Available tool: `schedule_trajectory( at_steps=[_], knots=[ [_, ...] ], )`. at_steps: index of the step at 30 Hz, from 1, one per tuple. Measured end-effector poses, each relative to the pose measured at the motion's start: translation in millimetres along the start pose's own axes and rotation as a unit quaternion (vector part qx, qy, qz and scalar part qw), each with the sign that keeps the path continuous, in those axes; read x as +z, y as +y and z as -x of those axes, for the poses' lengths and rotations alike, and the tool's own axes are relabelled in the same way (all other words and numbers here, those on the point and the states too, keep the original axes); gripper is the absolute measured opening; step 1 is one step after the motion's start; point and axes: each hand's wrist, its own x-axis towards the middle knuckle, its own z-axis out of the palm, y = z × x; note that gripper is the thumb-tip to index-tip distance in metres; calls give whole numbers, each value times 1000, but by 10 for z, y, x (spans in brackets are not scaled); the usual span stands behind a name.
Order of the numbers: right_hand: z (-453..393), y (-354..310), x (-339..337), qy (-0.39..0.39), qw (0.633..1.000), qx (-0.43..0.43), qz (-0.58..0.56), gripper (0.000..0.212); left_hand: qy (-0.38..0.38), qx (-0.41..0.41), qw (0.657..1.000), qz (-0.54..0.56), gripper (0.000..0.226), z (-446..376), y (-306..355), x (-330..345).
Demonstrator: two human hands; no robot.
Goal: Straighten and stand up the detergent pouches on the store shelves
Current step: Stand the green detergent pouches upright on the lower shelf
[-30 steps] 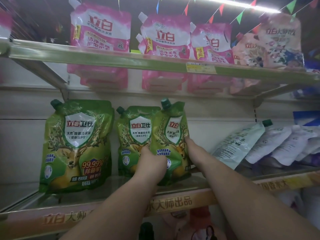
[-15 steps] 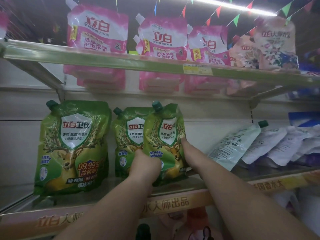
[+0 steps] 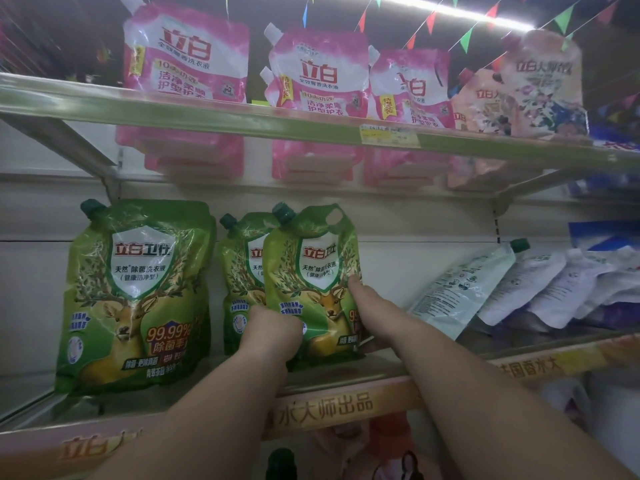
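From the head camera we look up at two shelves. On the lower shelf (image 3: 346, 382) we hold a green detergent pouch (image 3: 311, 282) upright between both hands. Our left hand (image 3: 273, 327) grips its lower left edge, fingers curled round the side of the pouch. Our right hand (image 3: 367, 306) presses against its right edge, one finger lying up along the front; we cannot tell how the other fingers sit behind it. The pouch stands with its dark green cap (image 3: 284, 213) at the top left, and it overlaps a second green pouch (image 3: 242, 271) just behind it to the left. A larger green pouch (image 3: 138, 292) stands apart further left, leaning a little against the back wall.

To the right on the same shelf, several white pouches (image 3: 460, 292) lie slumped over, tilted back to the right and overlapping one another, the nearest with a green cap at its upper end.

On the upper shelf (image 3: 242, 116) stand three pink pouches (image 3: 187, 57) in a row, then two floral pouches (image 3: 543, 84) at the right end. A yellow price label (image 3: 389, 136) sits on the shelf's front edge. Coloured bunting (image 3: 464, 39) hangs under a strip light above.
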Motion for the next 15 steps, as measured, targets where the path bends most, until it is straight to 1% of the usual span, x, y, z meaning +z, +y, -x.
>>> schedule_trajectory(
  at_steps=[1, 2, 3, 4, 5, 6, 7, 9, 10, 11, 13, 15],
  knots=[
    [11, 2, 2, -1, 1000, -1, 0, 83, 3, 17, 1000, -13, 34, -61, -6, -2],
    [14, 11, 6, -3, 1000, 1, 0, 85, -1, -19, 994, 108, 38, -102, -6, -14],
    [0, 18, 6, -4, 1000, 2, -1, 86, 4, -41, 970, 239, 44, -191, -42, -45],
    [3, 13, 8, -5, 1000, 1, -1, 84, 34, -59, 958, 278, 49, -250, -99, -36],
    [6, 12, 8, -4, 1000, -3, 0, 80, 32, -76, 955, 286, 50, -281, -138, -68],
    [12, 7, 8, -2, 1000, -7, 2, 76, 29, -91, 948, 303, 47, -265, -167, -98],
    [21, 6, 8, 0, 1000, -11, 5, 72, 36, -85, 939, 332, 41, -301, -220, -109],
    [47, -4, 15, 8, 1000, -18, 6, 68, 34, -91, 936, 339, 33, -309, -244, -127],
    [60, -10, 17, 13, 1000, -22, 4, 66, 25, -89, 941, 326, 30, -288, -236, -142],
    [77, -19, 18, 19, 999, -27, 0, 64, 24, -69, 953, 295, 27, -331, -254, -123],
    [117, -32, 13, 29, 999, -39, -3, 58, -2, -55, 971, 232, 23, -318, -244, -131],
    [138, -39, 8, 36, 998, -51, -1, 54, 13, -36, 976, 215, 22, -331, -281, -136]
  ],
)
